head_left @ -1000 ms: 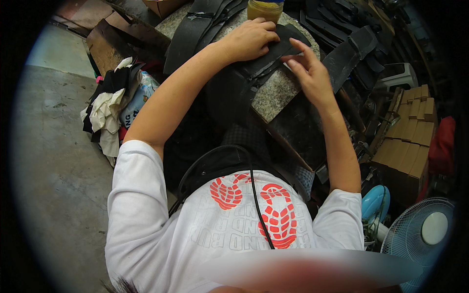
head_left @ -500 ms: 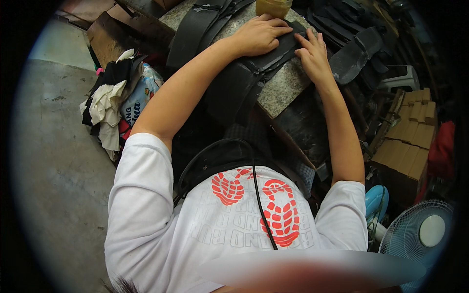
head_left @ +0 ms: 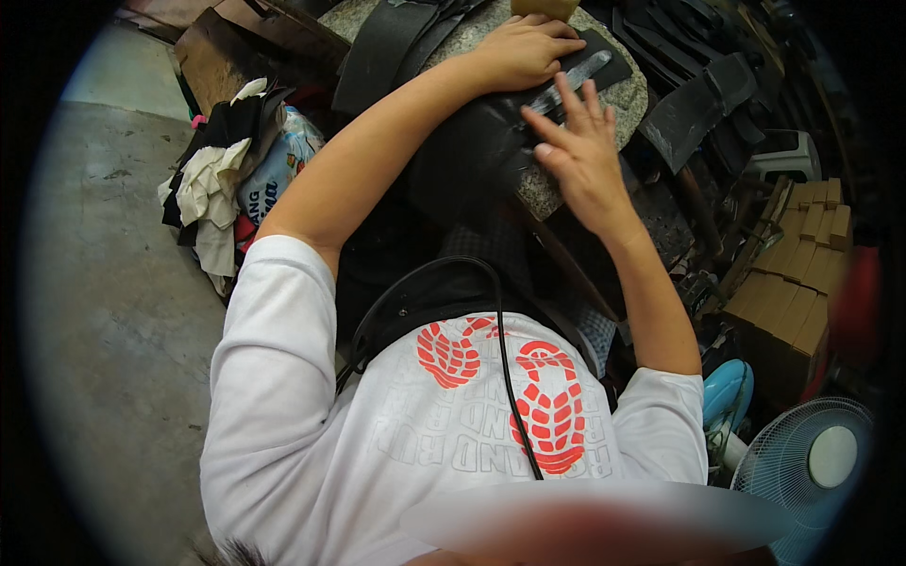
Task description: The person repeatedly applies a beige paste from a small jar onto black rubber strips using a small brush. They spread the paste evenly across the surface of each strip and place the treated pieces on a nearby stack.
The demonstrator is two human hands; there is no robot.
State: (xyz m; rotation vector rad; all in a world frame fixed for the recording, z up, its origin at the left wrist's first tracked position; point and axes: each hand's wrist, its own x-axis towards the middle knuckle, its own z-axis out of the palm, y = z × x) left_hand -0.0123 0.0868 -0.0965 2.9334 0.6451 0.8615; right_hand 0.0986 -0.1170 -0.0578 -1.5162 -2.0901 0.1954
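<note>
Landmark: one speckled grey stone slab [head_left: 630,99], rough-edged, below your hands. On it: a black, flat, flexible sheet piece [head_left: 615,68], lying partly beneath your left hand [head_left: 528,52]. Left hand: still laid on the piece at the slab's far side, fingers extended over it; whether the thumb pinched anything, you could not tell. Right hand [head_left: 585,141]: over the slab's right part, fingers fanned apart, pinching nothing visible; contact with the piece, uncertain. Changed within the last half second: your right fingertips, earlier at the piece's right edge, had drawn back toward your body and spread; a pale, glossy, narrow streak [head_left: 576,77] had come into view along the piece, its nature unclear, whether film, coating or reflection. Bearing on the work, by judgement: the right hand seemed to have let go of that edge, leaving the left alone to steady the piece. Also listed: one yellowish jar [head_left: 545,8], cut off by the view, at the slab's far edge; long curved black strips [head_left: 392,42], on the slab's left; further black strips [head_left: 703,99], right of the slab.
</note>
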